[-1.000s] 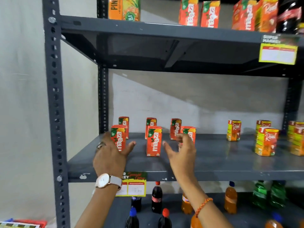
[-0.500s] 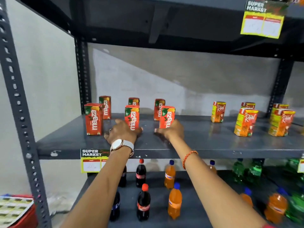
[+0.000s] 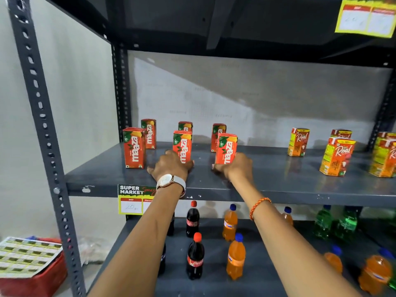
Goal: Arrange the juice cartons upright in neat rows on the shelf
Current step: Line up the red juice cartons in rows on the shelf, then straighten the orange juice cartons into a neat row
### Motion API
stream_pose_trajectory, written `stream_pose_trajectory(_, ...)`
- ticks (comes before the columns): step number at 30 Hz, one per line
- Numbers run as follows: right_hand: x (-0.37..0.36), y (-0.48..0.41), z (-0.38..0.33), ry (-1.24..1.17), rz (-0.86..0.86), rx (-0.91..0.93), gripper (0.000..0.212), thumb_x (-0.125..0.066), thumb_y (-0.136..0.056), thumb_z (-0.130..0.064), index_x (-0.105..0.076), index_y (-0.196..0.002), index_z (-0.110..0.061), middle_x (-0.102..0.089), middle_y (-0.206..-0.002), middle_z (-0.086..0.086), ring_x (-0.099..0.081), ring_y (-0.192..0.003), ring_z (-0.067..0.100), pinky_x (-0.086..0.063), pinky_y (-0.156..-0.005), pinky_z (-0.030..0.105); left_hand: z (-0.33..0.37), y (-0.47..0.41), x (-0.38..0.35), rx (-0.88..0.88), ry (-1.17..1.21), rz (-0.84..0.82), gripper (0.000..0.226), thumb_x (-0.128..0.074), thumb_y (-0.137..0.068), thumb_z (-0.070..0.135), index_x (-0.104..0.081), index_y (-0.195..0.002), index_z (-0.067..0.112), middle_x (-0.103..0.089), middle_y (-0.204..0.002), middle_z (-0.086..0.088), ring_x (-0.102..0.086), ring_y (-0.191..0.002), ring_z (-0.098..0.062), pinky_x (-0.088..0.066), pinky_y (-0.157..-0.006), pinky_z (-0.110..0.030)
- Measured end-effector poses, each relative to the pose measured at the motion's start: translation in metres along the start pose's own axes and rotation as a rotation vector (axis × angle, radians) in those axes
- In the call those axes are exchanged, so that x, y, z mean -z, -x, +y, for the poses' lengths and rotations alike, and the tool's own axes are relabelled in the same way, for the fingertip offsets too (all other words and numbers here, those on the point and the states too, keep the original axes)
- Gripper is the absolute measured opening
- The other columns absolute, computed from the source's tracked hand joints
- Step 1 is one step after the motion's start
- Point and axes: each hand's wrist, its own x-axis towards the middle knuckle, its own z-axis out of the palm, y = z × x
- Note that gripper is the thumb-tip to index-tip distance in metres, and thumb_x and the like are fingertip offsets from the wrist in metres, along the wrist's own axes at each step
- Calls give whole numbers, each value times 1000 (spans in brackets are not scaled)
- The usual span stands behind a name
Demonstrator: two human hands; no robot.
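Observation:
Two rows of red Maaza cartons stand upright on the left of the grey shelf (image 3: 267,179). The front row has a left carton (image 3: 134,147), a middle carton (image 3: 182,144) and a right carton (image 3: 226,146). Behind them stand three more (image 3: 149,133), (image 3: 185,126), (image 3: 218,133). My left hand (image 3: 171,166), with a watch on its wrist, rests on the shelf and wraps the base of the middle front carton. My right hand (image 3: 235,167) curls around the base of the right front carton. Both carton bases are hidden by the hands.
Yellow-orange Real cartons (image 3: 298,142), (image 3: 337,157), (image 3: 383,155) stand on the shelf's right half. Cola bottles (image 3: 195,258), orange soda bottles (image 3: 235,258) and green bottles (image 3: 322,224) fill the lower shelf. A slotted upright post (image 3: 42,125) rises at left, beside a red basket (image 3: 32,281). Another shelf hangs overhead.
My view has dropped and moved closer. Both hands went from open beside the front cartons down to their bases and closed around them. The cartons stay upright.

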Motion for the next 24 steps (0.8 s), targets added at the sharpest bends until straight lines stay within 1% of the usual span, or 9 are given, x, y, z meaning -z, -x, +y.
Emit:
stream_pose_trajectory(10, 6, 6, -5, -32, -13, -14, 61, -79, -66, -42, -61, -111, -6, -68, -110, 10, -66, -95, 27, -51, -72, 30, -2, 3, 1, -17, -6, -1, 71, -63, -74, 57, -45, -118, 4, -59, -120, -16, -55, -112, -35, -33, -104, -49)
stream_pose_trajectory(12, 13, 11, -4, -173, 62, -25, 70, -77, -66, -48, -56, -116, -4, -65, -108, 7, -63, -97, 26, -46, -70, 29, -2, 5, 2, -28, 42, 18, 76, -59, -74, 61, -42, -118, 2, -57, -120, -20, -54, -112, -38, -39, -97, -46)
stream_pose_trajectory(14, 22, 17, 2, -390, 175, -39, 79, -72, -71, -49, -46, -130, -3, -61, -117, 9, -58, -108, 24, -40, -75, 25, -6, 8, 1, -71, 163, 108, 78, -54, -79, 60, -38, -123, -2, -58, -118, -25, -55, -109, -41, -45, -88, -45)
stream_pose_trajectory(16, 36, 25, 14, -521, 280, 26, 68, -67, -77, -47, -50, -127, -5, -61, -122, 10, -58, -105, 17, -42, -74, 17, -9, 10, 1, -178, 266, 256, 73, -47, -86, 52, -32, -132, -2, -58, -118, -28, -56, -106, -42, -46, -84, -46)
stream_pose_trajectory(18, 56, 33, 30, -528, 336, 126, 53, -66, -79, -43, -59, -116, -6, -65, -115, 8, -61, -101, 14, -46, -68, 5, -5, 16, 2, -326, 322, 377, 61, -44, -91, 40, -32, -135, 0, -57, -118, -30, -57, -104, -44, -46, -83, -47)
stream_pose_trajectory(19, 70, 33, 42, -500, 361, 166, 48, -66, -79, -42, -62, -111, -5, -68, -109, 7, -63, -99, 15, -46, -68, 4, 2, 22, 1, -396, 347, 409, 56, -45, -91, 34, -34, -134, 0, -58, -117, -30, -57, -102, -45, -46, -82, -47)
stream_pose_trajectory(21, 102, 25, 69, -433, 422, 209, 43, -66, -79, -42, -67, -100, -5, -71, -97, 9, -66, -93, 19, -49, -69, 11, 26, 40, -2, -504, 389, 413, 49, -49, -91, 27, -39, -131, 0, -60, -114, -29, -57, -100, -45, -45, -80, -45)
stream_pose_trajectory(22, 121, 20, 83, -400, 448, 216, 40, -66, -79, -41, -69, -95, -5, -72, -92, 10, -67, -89, 22, -49, -69, 17, 42, 51, -8, -544, 416, 387, 48, -51, -90, 25, -41, -129, 0, -61, -113, -28, -58, -99, -43, -45, -79, -43)
stream_pose_trajectory(24, 158, 8, 109, -336, 485, 208, 31, -67, -80, -35, -69, -89, -5, -70, -84, 9, -66, -82, 24, -46, -66, 22, 78, 78, -24, -599, 445, 307, 47, -54, -88, 26, -44, -126, 1, -64, -106, -26, -61, -92, -42, -46, -72, -39)
